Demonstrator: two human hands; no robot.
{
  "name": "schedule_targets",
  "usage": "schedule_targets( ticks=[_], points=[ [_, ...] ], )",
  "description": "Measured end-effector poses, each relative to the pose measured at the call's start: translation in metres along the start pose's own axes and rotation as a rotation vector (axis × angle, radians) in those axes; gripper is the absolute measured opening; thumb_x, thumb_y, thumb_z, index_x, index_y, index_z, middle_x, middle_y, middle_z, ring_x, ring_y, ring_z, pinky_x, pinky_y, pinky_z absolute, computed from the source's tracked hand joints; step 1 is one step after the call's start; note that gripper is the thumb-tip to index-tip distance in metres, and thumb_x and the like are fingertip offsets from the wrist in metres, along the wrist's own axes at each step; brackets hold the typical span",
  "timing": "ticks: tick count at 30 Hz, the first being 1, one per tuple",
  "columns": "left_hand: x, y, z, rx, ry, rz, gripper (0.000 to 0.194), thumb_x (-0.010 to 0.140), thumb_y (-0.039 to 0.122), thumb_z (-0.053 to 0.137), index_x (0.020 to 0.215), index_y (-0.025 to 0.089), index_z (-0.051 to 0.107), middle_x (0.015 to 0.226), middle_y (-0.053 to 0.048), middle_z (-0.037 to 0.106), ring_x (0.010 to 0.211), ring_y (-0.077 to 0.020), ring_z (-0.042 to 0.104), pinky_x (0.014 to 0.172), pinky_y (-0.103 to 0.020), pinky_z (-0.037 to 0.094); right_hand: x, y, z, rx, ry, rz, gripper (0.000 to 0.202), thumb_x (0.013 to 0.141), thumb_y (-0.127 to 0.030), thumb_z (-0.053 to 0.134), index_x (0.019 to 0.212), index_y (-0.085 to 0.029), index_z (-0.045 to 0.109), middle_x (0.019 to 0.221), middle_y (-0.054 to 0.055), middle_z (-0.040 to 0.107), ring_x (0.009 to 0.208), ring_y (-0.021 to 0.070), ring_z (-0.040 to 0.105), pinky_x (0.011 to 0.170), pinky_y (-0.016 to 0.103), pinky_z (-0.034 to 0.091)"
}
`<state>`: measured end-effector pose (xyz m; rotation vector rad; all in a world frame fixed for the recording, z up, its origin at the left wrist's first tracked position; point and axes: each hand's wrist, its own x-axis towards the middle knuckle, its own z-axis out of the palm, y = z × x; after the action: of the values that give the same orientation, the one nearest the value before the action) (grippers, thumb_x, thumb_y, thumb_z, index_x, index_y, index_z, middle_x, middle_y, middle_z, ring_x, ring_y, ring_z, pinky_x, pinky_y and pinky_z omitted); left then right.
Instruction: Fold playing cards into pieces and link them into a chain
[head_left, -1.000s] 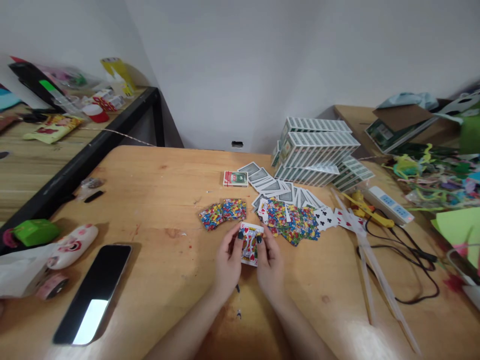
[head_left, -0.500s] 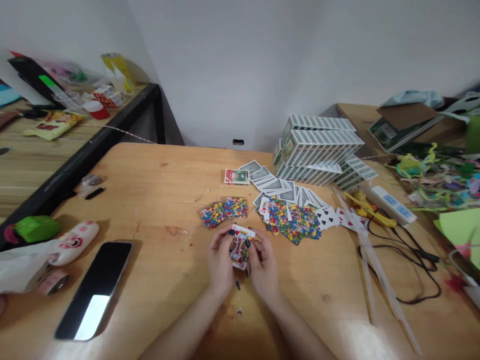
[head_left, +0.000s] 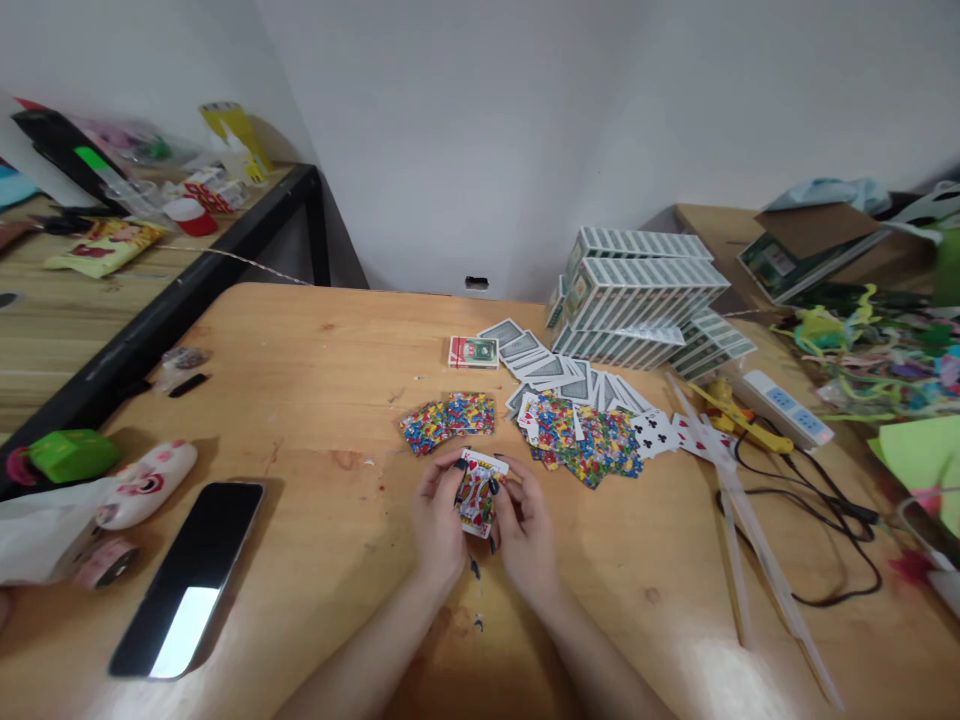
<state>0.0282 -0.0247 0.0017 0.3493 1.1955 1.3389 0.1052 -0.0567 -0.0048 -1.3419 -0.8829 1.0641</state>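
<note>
Between my two hands is a king of hearts playing card (head_left: 475, 495), face up and slightly tilted; whether more cards lie under it is hidden. My left hand (head_left: 440, 515) grips its left edge with the thumb on the face. On the right edge, my right hand (head_left: 527, 520) pinches it the same way. Just beyond my fingers lie two small piles of colourful-backed cards (head_left: 471, 412). Further right, a wider spread of the same colourful cards (head_left: 592, 440) overlaps grey-backed cards (head_left: 544, 370). A card box (head_left: 474, 352) with a red and green front lies behind the piles.
Striped boxes (head_left: 645, 295) are stacked at the back right. A power strip (head_left: 787, 408), black cable (head_left: 832, 602) and clear plastic strips (head_left: 772, 560) lie on the right. On the left are a phone (head_left: 191, 570), a white case (head_left: 150, 485) and a green object (head_left: 75, 456).
Both hands keep hold of the king of hearts, which has tilted very slightly. Nothing else on the table has visibly moved.
</note>
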Motion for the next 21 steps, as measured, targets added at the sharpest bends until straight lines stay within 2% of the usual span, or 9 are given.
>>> schedule_targets(
  ticks=[6, 14, 21],
  points=[
    [-0.0016, 0.0032, 0.0018, 0.005, 0.026, -0.005, 0.019, 0.062, 0.023, 0.058, 0.079, 0.017, 0.058, 0.065, 0.004, 0.062, 0.052, -0.0103, 0.057, 0.048, -0.020, 0.044, -0.0007, 0.0008, 0.0002, 0.021, -0.029, 0.014, 0.039, 0.081, -0.033, 0.049, 0.118, -0.022, 0.051, 0.084, 0.004, 0.066, 0.064, 0.0165, 0.062, 0.056, 0.029, 0.052],
    [-0.0002, 0.0027, 0.0016, 0.027, 0.068, 0.012, 0.018, 0.062, 0.022, 0.058, 0.079, 0.017, 0.058, 0.070, 0.003, 0.062, 0.055, -0.0107, 0.058, 0.050, -0.021, 0.045, -0.0033, 0.0083, 0.0003, -0.039, -0.002, 0.032, 0.047, 0.079, -0.034, 0.051, 0.123, -0.020, 0.050, 0.084, 0.004, 0.066, 0.073, 0.0181, 0.060, 0.059, 0.028, 0.052],
    [0.0007, 0.0009, 0.0009, 0.039, 0.053, 0.019, 0.020, 0.063, 0.024, 0.059, 0.081, 0.016, 0.059, 0.073, 0.002, 0.063, 0.057, -0.0115, 0.059, 0.052, -0.022, 0.046, -0.0033, 0.0067, 0.0005, -0.041, -0.007, 0.039, 0.050, 0.079, -0.034, 0.049, 0.127, -0.020, 0.046, 0.087, 0.003, 0.067, 0.078, 0.0189, 0.061, 0.063, 0.029, 0.052]
  ],
)
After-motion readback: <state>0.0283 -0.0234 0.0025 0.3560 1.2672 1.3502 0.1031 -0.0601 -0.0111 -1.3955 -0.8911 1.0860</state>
